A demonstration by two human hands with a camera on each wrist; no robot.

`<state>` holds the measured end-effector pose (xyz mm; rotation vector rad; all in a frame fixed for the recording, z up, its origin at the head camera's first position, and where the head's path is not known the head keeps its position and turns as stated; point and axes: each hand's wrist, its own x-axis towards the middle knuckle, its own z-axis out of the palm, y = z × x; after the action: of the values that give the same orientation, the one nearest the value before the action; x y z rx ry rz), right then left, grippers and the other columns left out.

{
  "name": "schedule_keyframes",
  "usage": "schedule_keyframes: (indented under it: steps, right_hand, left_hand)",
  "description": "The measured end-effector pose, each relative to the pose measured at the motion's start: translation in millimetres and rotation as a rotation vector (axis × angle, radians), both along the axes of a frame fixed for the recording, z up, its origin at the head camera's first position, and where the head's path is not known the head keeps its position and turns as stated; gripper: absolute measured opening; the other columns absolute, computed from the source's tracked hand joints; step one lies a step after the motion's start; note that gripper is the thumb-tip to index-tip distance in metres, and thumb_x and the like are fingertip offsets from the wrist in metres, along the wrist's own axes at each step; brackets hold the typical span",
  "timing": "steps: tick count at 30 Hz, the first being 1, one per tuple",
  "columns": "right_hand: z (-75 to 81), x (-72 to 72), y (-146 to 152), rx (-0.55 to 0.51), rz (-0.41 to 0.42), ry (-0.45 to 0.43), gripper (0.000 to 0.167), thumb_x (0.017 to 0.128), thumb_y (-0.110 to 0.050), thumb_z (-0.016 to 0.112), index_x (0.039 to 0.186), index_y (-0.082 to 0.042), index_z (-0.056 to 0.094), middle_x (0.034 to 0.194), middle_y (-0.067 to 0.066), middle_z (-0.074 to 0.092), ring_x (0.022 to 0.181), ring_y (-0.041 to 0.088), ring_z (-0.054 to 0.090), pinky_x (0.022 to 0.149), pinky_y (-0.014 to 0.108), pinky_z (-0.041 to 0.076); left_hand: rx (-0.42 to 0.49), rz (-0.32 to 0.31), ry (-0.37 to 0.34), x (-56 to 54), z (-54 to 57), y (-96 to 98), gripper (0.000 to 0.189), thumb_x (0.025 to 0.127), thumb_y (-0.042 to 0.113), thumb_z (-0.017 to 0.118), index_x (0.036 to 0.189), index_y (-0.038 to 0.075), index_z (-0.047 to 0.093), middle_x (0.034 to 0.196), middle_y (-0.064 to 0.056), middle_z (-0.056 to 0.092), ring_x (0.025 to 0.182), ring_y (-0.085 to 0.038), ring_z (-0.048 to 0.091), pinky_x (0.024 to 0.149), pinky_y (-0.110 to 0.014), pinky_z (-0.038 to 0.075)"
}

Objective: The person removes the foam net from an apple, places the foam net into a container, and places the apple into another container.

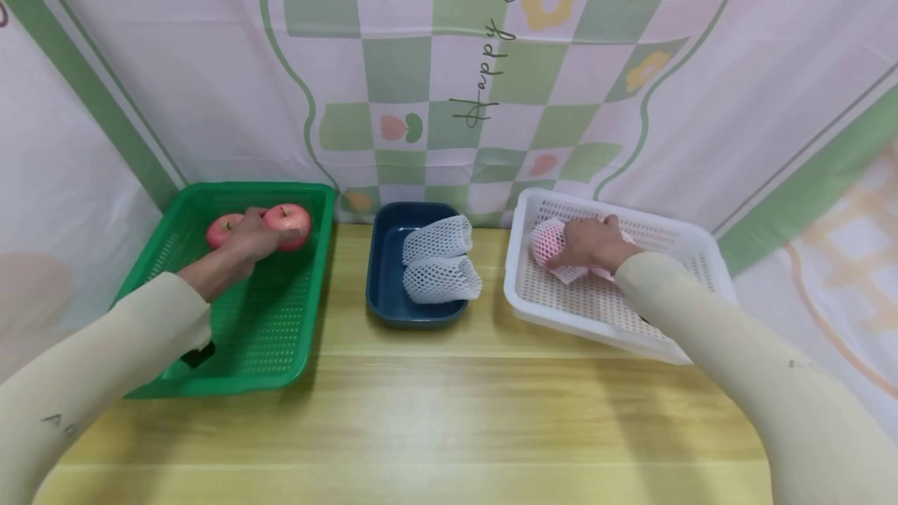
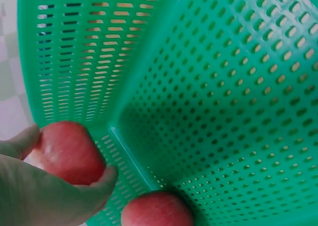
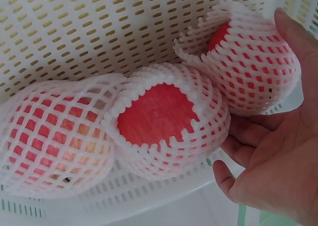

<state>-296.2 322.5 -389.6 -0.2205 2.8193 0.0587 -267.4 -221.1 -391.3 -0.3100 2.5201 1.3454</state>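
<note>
In the head view my left hand (image 1: 245, 241) holds a pinkish-red apple (image 1: 289, 224) in the far part of the green basket (image 1: 324, 271). The left wrist view shows thumb and fingers round this apple (image 2: 69, 151). A second apple (image 2: 156, 211) sits in the basket beside it. My right hand (image 1: 588, 244) is down in the white basket (image 1: 536, 318). In the right wrist view its fingers curl round the rightmost apple (image 3: 258, 69) in a white foam net. Against that one lies another netted apple (image 3: 161, 114), with a third netted apple (image 3: 54, 136) further left.
Between the baskets stands a dark blue tray (image 1: 384, 310) with two white foam nets (image 1: 440, 280) lying in it. All the containers are on a wooden table (image 1: 435, 411). A patterned curtain (image 1: 393, 68) hangs right behind them.
</note>
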Motion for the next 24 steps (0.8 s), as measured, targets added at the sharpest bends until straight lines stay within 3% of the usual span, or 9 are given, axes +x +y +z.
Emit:
schedule_keyframes:
  steps: [4,10,13,16,20,22,24]
  right_hand:
    - [-1.8,-0.3,-1,0.007,-0.013,-0.003,0.055,0.085,-0.061,0.079,0.087,-0.008,0.067,0.087,0.011,0.070,0.093,0.036,0.064,0.113,0.072,0.027]
    - [-2.9,-1.0,-3,0.026,-0.023,-0.002,0.058,0.084,-0.066,0.078,0.088,-0.008,0.068,0.091,0.012,0.071,0.098,0.038,0.066,0.114,0.073,0.025]
    - [-3.3,-0.6,-5,0.022,-0.033,0.002,0.058,0.084,-0.066,0.079,0.088,-0.008,0.068,0.091,0.012,0.071,0.098,0.038,0.066,0.115,0.072,0.025]
    - [-3.3,-0.4,-6,0.013,-0.040,0.001,0.057,0.084,-0.065,0.079,0.086,-0.008,0.067,0.091,0.012,0.071,0.099,0.038,0.065,0.116,0.072,0.024]
    - [-3.8,-0.5,-7,0.002,-0.040,0.007,0.056,0.085,-0.063,0.079,0.083,-0.008,0.066,0.091,0.013,0.070,0.101,0.040,0.066,0.117,0.074,0.022]
    - [-5.5,-1.5,-7,-0.006,-0.040,0.011,0.055,0.085,-0.061,0.080,0.084,-0.007,0.066,0.092,0.014,0.071,0.102,0.042,0.065,0.117,0.075,0.021]
    - [-8.0,-2.8,-6,-0.011,-0.039,0.016,0.055,0.085,-0.059,0.080,0.084,-0.006,0.066,0.092,0.015,0.071,0.103,0.043,0.065,0.117,0.075,0.021]
  left_hand:
    - [0.022,-0.044,-0.038,-2.7,-2.2,-2.2,0.093,0.107,0.028,0.062,0.162,-0.014,0.000,0.168,-0.037,0.010,0.155,-0.051,0.017,0.127,-0.061,0.022]
    - [0.078,-0.040,-0.077,-8.0,-4.2,0.7,0.081,0.103,0.021,0.067,0.156,-0.018,0.019,0.159,-0.031,0.026,0.141,-0.039,0.037,0.122,-0.051,0.039]
    - [0.106,-0.029,-0.088,-11.6,-6.3,3.3,0.077,0.101,0.016,0.068,0.152,-0.019,0.023,0.153,-0.026,0.030,0.136,-0.035,0.040,0.120,-0.050,0.041]
    - [0.096,-0.015,-0.106,-14.4,-9.5,3.9,0.073,0.102,0.015,0.067,0.151,-0.018,0.023,0.146,-0.024,0.032,0.135,-0.036,0.041,0.120,-0.052,0.041]
    - [0.082,-0.024,-0.130,-16.0,-14.3,3.6,0.078,0.104,0.016,0.065,0.155,-0.018,0.016,0.155,-0.029,0.028,0.141,-0.040,0.038,0.121,-0.053,0.041]
    - [0.061,-0.030,-0.127,-17.0,-18.2,3.3,0.081,0.104,0.017,0.064,0.156,-0.018,0.013,0.156,-0.031,0.027,0.134,-0.039,0.045,0.115,-0.047,0.047]
    - [0.030,-0.036,-0.120,-17.4,-21.6,4.5,0.085,0.103,0.020,0.066,0.156,-0.019,0.010,0.151,-0.031,0.030,0.116,-0.034,0.053,0.100,-0.038,0.053]
